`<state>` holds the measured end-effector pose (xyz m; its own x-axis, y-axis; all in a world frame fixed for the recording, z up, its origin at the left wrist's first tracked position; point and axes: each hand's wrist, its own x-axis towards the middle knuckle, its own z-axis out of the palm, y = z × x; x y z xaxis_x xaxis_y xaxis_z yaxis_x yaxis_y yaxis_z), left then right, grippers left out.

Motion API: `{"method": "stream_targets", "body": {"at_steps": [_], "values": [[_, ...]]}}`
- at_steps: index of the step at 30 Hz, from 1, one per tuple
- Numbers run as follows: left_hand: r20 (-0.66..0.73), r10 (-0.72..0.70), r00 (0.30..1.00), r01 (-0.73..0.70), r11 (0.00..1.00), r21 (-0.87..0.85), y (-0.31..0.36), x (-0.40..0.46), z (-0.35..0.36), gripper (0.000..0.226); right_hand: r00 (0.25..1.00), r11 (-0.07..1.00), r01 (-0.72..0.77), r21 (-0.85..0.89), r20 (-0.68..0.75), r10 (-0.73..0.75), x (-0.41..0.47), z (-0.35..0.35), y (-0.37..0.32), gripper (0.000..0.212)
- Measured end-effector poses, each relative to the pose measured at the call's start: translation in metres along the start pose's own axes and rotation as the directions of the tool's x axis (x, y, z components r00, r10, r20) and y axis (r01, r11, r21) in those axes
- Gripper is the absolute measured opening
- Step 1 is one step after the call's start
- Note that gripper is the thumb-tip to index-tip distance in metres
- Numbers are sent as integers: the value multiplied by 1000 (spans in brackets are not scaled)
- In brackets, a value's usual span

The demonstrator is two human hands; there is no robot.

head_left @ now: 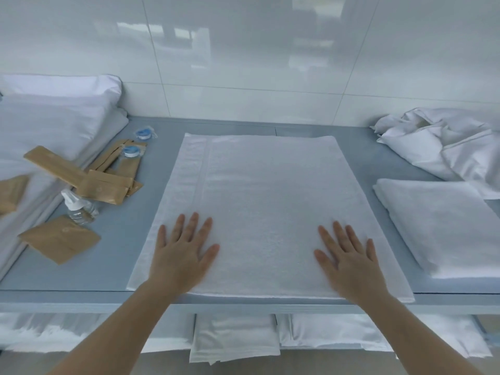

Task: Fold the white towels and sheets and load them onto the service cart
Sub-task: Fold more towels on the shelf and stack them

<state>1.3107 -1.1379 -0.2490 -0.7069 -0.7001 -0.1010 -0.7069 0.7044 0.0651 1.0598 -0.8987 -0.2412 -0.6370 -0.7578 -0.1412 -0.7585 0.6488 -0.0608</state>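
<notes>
We saw the fingers (193,226) of the left hand (181,255) spread wide and flat, those of the right hand (349,259) likewise, both pressing the near edge of a white terry towel (265,201) lying flat on the grey bench (127,255). To its right lay a folded white towel (443,226), with crumpled white sheets (446,142) behind it. On the left were tan paper sachets (61,238), a clear plastic bottle (79,209) and stacked white linen (48,123). The lower shelf (243,309) held folded white cloths (232,339).
</notes>
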Motion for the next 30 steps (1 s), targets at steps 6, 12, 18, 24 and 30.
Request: {"method": "stream_targets", "body": {"at_steps": [6, 12, 18, 24, 30], "values": [[-86, 180, 980, -182, 983, -11, -19, -71, 1, 79, 976, 975, 220, 17, -9, -220, -62, 3, 37, 71], [-147, 167, 975, -169, 986, -2, -17, -94, 1, 75, 950, 964, 264, 10, -172, -259, -78, 0, 38, 63], [-242, 176, 954, -184, 983, -10, -16, -113, 2, 65, 925, 960, 267, 80, -302, -232, -93, 10, 35, 59], [-250, 53, 967, -78, 993, -91, -11, -136, -34, 54, 953, 945, 158, 288, -294, -70, -114, -17, 31, 29], [-331, 21, 943, -106, 964, -243, -9, -168, -69, 19, 820, 947, 281, 158, -553, -151, -137, -61, 38, 22]]}}
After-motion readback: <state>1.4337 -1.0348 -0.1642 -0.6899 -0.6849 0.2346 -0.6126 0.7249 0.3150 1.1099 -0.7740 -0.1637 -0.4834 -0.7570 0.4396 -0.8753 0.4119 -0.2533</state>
